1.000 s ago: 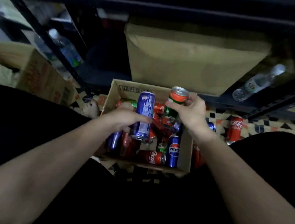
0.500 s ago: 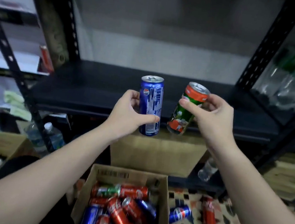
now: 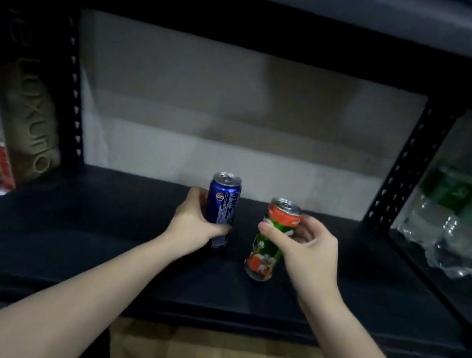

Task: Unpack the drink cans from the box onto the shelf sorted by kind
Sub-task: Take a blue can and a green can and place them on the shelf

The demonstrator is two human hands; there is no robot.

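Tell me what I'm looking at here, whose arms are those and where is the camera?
The arms belong to a person, not a machine. The camera sits on the person's head and looks forward and down, so you see the two arms reaching out as if they were your own.

The left hand grips a blue can that stands upright. The right hand grips a green and orange can that leans a little. Both cans are at the black shelf; whether their bottoms touch it yet is hard to tell.

To the right, in the next bay, lie clear bottles with green labels. Below the shelf there is a brown cardboard box.
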